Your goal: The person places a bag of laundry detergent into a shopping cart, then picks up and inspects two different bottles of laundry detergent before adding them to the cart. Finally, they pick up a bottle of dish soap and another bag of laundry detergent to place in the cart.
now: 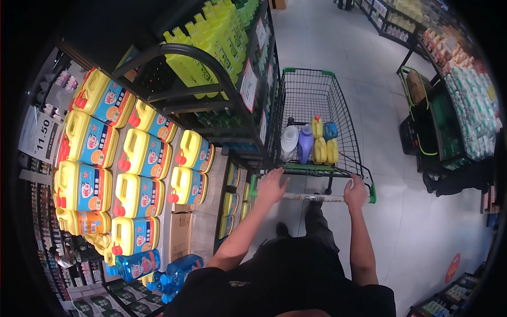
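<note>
A black wire shopping cart (338,111) with green corners stands in front of me. My left hand (272,186) lies over the left end of the cart handle (317,198), its fingertips reaching past the bar. At the handle's right end, my right hand (356,191) is closed round the bar. Inside the cart, near my hands, are a white bottle (289,141), a purple bottle (305,143), several yellow jugs (320,151) and a blue container (330,130).
On my left, yellow detergent jugs (140,153) with blue labels are stacked, with blue bottles (182,269) lower down. Green-yellow bottles (211,39) fill a black rack beside the cart. Shopping baskets (417,116) and a bin of packets (470,111) stand right of the grey aisle floor (369,100).
</note>
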{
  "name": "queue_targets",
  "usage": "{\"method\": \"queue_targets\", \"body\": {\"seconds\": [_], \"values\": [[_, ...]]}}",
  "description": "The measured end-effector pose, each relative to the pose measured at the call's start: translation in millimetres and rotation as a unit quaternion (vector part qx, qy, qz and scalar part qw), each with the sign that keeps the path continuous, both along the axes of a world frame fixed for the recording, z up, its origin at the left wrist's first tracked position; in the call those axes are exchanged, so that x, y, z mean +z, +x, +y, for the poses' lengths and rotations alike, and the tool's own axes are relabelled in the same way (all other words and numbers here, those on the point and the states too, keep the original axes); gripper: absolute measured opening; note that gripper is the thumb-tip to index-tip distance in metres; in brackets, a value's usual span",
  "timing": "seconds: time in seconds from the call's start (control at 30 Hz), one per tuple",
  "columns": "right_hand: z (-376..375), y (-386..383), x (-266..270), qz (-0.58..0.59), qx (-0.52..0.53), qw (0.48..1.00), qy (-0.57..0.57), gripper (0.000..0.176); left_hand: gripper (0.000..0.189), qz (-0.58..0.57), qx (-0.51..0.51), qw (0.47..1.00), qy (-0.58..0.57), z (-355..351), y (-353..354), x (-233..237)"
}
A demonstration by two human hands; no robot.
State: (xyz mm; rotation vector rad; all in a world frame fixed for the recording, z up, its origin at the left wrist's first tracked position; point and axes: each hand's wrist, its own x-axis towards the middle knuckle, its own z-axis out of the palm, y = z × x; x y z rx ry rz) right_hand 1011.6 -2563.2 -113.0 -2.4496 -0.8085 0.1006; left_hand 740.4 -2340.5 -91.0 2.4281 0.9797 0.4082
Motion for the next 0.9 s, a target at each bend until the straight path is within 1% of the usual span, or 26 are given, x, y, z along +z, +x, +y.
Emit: {"method": "queue_targets", "body": {"seconds": [0.1, 0.2, 0.27, 0.4, 0.5, 0.67, 0.9], "values": [[15, 25, -3, -0.005, 0.006, 1.0, 0.0, 0.032, 0.05, 0.006, 0.013, 0.999, -0.038, 11, 22, 7], [31, 52, 0, 0.015, 0.012, 1.0, -0.004, 0.033, 0.048, 0.015, 0.028, 0.998, -0.061, 23, 49, 16], [42, 71, -3, 0.005, 0.018, 1.0, -0.005, 0.035, 0.046, 0.021, 0.041, 0.997, -0.065, 30, 69, 24], [64, 108, -15, -0.029, 0.046, 0.998, 0.023, 0.033, 0.045, 0.022, 0.051, 0.994, -0.089, 47, 104, 21], [84, 138, -16, -0.037, 0.061, 0.997, 0.025, 0.03, 0.045, 0.031, 0.052, 0.997, -0.053, 65, 130, 7], [117, 186, -22, -0.041, 0.091, 0.995, 0.016, 0.03, 0.044, 0.017, 0.062, 0.997, -0.036, 92, 171, -8], [169, 246, -29, -0.035, 0.092, 0.995, 0.016, 0.032, 0.043, 0.03, 0.08, 0.996, -0.035, 137, 231, 0]]}}
